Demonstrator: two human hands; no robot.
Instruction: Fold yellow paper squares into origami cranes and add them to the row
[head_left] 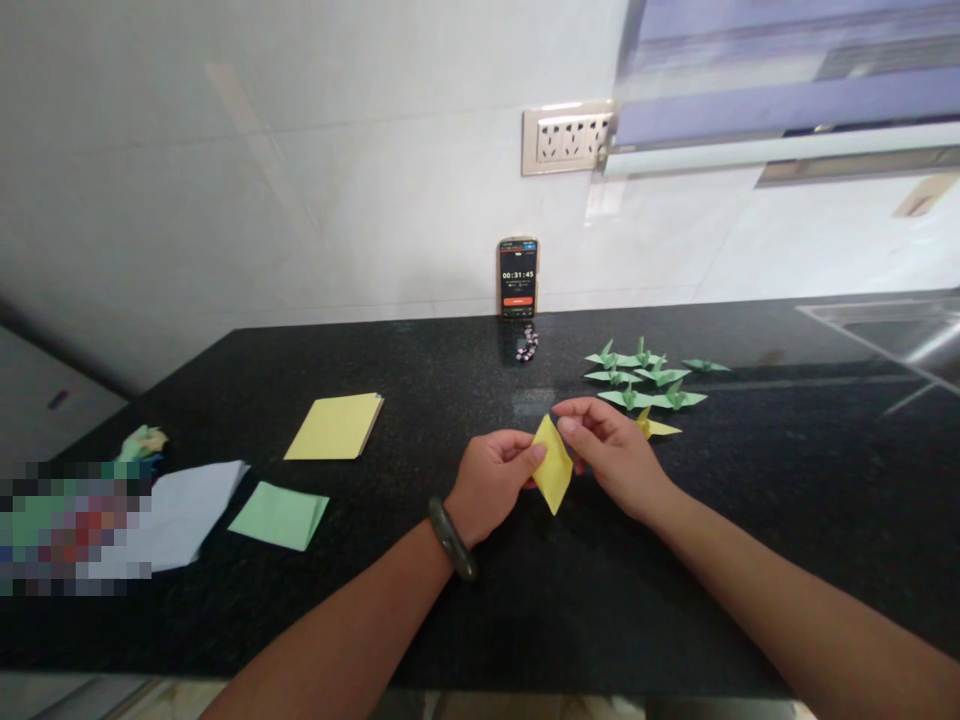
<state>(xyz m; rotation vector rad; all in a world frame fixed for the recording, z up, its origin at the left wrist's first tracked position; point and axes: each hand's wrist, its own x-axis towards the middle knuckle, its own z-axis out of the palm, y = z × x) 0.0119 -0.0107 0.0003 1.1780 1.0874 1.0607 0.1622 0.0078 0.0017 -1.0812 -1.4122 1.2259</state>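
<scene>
A piece of yellow origami paper (553, 472), folded to a narrow diamond, is held upright above the dark counter. My left hand (491, 475) grips its left side, thumb on the front and fingers behind. At the upper right edge is my right hand (611, 450), thumb and index finger drawn together and lower fingers against the right corner; the exact contact is partly hidden. Behind that hand sits a yellow paper crane (664, 429), partly covered by it. Several green paper cranes (630, 398) stand in rows just beyond.
On the left lie a stack of yellow paper (334, 428), folded green paper (279, 517) and white paper (191, 510). A phone (518, 280) showing a timer leans on the wall, with a beaded bracelet (528, 344) before it. A sink (885, 325) edges the right.
</scene>
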